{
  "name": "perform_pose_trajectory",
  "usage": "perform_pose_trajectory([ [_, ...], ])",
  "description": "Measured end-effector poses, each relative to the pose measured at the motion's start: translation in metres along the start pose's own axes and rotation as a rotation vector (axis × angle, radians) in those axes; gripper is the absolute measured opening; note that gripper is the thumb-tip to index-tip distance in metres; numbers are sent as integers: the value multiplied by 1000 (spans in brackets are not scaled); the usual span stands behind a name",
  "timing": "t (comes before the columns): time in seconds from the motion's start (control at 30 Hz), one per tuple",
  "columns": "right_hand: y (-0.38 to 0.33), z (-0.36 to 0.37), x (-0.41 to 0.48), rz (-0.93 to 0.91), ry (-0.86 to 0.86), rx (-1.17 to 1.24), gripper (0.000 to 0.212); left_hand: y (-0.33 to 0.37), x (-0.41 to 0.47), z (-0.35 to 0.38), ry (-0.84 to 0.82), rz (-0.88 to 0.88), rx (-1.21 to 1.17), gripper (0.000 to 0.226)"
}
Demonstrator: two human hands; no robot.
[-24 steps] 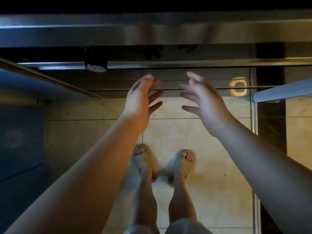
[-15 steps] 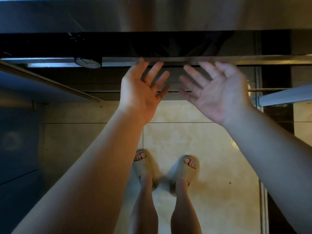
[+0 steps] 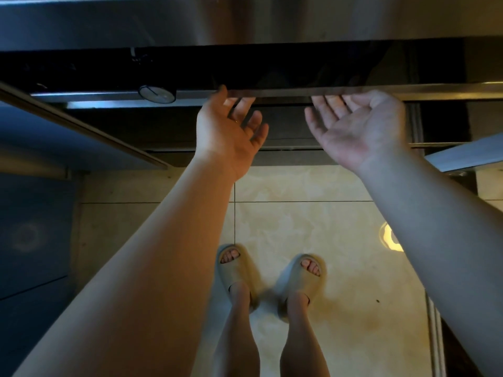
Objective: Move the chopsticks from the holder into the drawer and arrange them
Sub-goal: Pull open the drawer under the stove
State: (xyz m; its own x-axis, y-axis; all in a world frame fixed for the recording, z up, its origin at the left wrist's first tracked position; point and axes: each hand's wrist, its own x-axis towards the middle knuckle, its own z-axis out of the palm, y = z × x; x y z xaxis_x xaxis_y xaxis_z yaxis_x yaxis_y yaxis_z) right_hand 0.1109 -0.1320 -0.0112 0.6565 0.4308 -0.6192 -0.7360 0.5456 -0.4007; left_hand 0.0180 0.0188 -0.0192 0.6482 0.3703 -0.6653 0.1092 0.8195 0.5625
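Person stands at a steel counter [image 3: 245,20], both arms out, palms turned up.

Left hand [image 3: 228,131]: fingers [image 3: 242,110] straight and spread, holding nothing. The tips run up behind a horizontal metal strip [image 3: 299,91], so whether they touch it cannot be told.

Right hand [image 3: 353,129]: palm up, fingers [image 3: 332,104] straight and close together, holding nothing. Its tips are hidden behind the same strip, and the thumb lies out to the side.

The hands are near each other but apart.

The strip crosses the cabinet front below the counter edge. It may be the drawer front's lip, but I cannot tell. Above it is a dark gap [image 3: 272,66], too black to show any contents. A round knob [image 3: 157,93] sits on the strip left of the left hand.

Chopsticks and holder: no place can be given for them from this view, and neither hand has one. Nothing can be made out inside any compartment.

A blue cabinet door [image 3: 35,227] is at the far left, with a slanted panel edge [image 3: 81,126] above it. A pale panel [image 3: 468,153] juts in at the right.

Below is a beige tiled floor [image 3: 313,213] with a bright light reflection [image 3: 392,239]. The person wears pale slippers, left [image 3: 236,268] and right [image 3: 307,278], side by side between the forearms.
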Motion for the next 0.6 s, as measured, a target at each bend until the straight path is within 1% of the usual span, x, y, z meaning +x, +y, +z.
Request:
perform_pose_trajectory([
  [0.1, 0, 0, -1, 4, -6, -8, 21, 1, -2, -3, -24, 2, 38, 48],
  [0.23, -2, -3, -1, 10, -15, -18, 20, 1, -4, -2, -41, -14, 7, 52],
  [0.4, 3, -13, -10, 22, 14, -16, 35, -6, -11, -7, -7, -14, 34, 54],
  [0.6, 21, -37, -48, 31, 33, 23, 45, -27, -43, -31, 10, -84, 53, 55],
])
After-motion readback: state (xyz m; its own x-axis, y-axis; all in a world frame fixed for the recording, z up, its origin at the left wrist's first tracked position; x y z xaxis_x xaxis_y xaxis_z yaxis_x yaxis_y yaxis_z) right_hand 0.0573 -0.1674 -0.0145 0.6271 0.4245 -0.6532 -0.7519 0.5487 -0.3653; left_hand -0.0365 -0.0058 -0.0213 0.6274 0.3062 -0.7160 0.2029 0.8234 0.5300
